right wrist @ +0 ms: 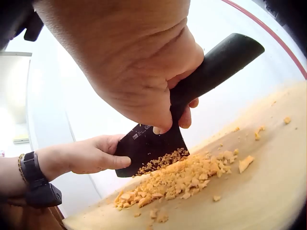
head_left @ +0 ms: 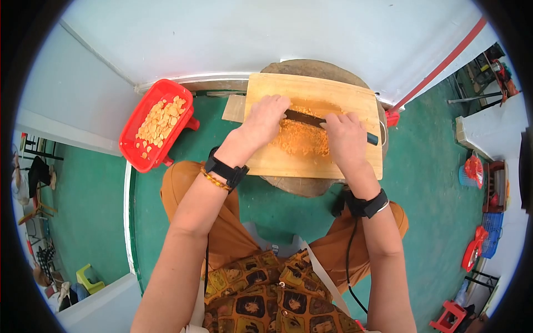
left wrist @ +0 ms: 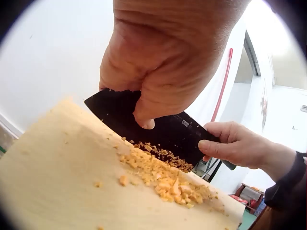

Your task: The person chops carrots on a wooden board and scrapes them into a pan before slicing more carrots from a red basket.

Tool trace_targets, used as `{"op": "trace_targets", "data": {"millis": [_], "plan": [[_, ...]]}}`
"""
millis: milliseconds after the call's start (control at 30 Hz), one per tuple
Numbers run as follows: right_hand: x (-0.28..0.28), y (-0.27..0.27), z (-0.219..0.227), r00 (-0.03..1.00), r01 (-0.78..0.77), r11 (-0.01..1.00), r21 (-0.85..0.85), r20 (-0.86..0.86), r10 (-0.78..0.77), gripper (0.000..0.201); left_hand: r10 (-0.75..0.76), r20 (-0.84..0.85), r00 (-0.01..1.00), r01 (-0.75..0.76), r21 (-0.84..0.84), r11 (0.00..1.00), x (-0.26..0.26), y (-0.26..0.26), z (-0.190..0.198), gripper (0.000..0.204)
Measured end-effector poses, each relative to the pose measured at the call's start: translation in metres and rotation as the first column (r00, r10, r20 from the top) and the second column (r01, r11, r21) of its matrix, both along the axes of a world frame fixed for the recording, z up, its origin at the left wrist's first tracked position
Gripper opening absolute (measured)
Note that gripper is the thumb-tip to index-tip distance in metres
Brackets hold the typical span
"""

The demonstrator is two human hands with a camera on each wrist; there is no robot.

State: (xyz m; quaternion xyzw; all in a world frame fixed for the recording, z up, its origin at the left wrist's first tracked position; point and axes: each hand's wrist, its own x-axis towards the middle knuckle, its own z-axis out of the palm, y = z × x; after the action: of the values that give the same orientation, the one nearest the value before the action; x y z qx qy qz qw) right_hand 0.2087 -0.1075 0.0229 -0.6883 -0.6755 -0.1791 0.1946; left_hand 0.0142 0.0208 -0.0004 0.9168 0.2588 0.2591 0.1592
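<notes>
A black cleaver (head_left: 304, 117) lies across the wooden cutting board (head_left: 266, 161), its edge among chopped orange bits (head_left: 302, 141). My left hand (head_left: 264, 119) pinches the blade near its far end. My right hand (head_left: 347, 139) grips the other end, where blade meets handle (head_left: 372, 139). In the left wrist view the left thumb presses flat on the blade (left wrist: 120, 112), and small crumbs cling to its lower side. In the right wrist view the right thumb and fingers hold the cleaver (right wrist: 156, 143) at the handle's base, above the heap of bits (right wrist: 177, 179).
The board rests on a round wooden stump (head_left: 300, 187). To its left stands a red plastic tray (head_left: 126, 133) holding many thin orange slices (head_left: 160, 121). A white wall (head_left: 222, 33) rises right behind the board. Red stools and baskets (head_left: 492, 233) stand at the far right.
</notes>
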Motion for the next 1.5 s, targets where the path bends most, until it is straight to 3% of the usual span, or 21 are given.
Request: {"op": "trace_targets", "data": {"millis": [67, 167, 367, 467, 567, 667, 767, 967, 1067, 1167, 1367, 1500], "plan": [[0.0, -0.001, 0.007, 1.0, 0.012, 1.0, -0.002, -0.004, -0.012, 0.014, -0.015, 0.015, 1.0, 0.015, 0.045, 0.999, 0.0, 0.001, 0.008, 0.018], [0.002, 0.002, -0.009, 1.0, 0.009, 1.0, -0.023, -0.003, -0.009, 0.014, 0.041, -0.061, 0.997, -0.044, -0.046, 0.998, 0.005, -0.001, -0.003, 0.019], [0.0, -0.001, 0.009, 0.999, 0.032, 0.999, -0.029, -0.004, -0.032, 0.014, -0.007, 0.029, 1.0, 0.006, 0.024, 1.0, 0.002, 0.0, 0.008, 0.021], [0.002, 0.002, -0.009, 0.999, 0.027, 0.999, -0.021, 0.027, -0.026, 0.014, 0.023, -0.077, 0.997, -0.026, -0.037, 0.999, 0.005, 0.001, -0.005, 0.02], [0.003, 0.002, -0.005, 1.0, 0.012, 0.999, -0.034, -0.022, -0.013, 0.014, 0.0, -0.039, 0.999, -0.001, -0.046, 0.999, 0.003, 0.003, -0.006, 0.02], [0.002, 0.0, 0.009, 1.0, 0.029, 1.0, -0.009, -0.01, -0.029, 0.015, -0.007, -0.021, 1.0, 0.007, -0.005, 1.0, 0.002, 0.001, 0.014, 0.021], [0.004, 0.003, -0.009, 1.0, 0.005, 1.0, -0.024, 0.008, -0.005, 0.015, 0.012, -0.119, 0.993, -0.019, -0.057, 0.998, 0.006, 0.006, -0.005, 0.019], [0.002, 0.002, 0.008, 1.0, 0.029, 0.999, -0.017, -0.011, -0.029, 0.015, 0.005, -0.035, 0.999, -0.005, 0.002, 1.0, 0.004, 0.002, 0.009, 0.018], [0.004, 0.001, 0.0, 1.0, -0.008, 1.0, -0.026, -0.009, 0.008, 0.015, 0.009, -0.123, 0.992, -0.013, -0.032, 0.999, 0.007, 0.009, -0.007, 0.018], [0.005, 0.004, -0.008, 1.0, 0.016, 0.999, -0.031, 0.0, -0.016, 0.014, 0.014, -0.069, 0.998, -0.017, -0.039, 0.999, 0.006, 0.004, -0.006, 0.017], [0.0, -0.001, 0.013, 1.0, 0.0, 0.999, 0.054, -0.018, 0.001, 0.014, -0.018, 0.034, 0.999, 0.017, 0.026, 1.0, 0.001, 0.002, 0.015, 0.021], [-0.006, -0.01, 0.024, 0.999, -0.027, 1.0, 0.015, -0.031, 0.028, 0.015, -0.004, -0.021, 1.0, 0.004, 0.02, 1.0, -0.01, -0.013, 0.028, 0.02]]}}
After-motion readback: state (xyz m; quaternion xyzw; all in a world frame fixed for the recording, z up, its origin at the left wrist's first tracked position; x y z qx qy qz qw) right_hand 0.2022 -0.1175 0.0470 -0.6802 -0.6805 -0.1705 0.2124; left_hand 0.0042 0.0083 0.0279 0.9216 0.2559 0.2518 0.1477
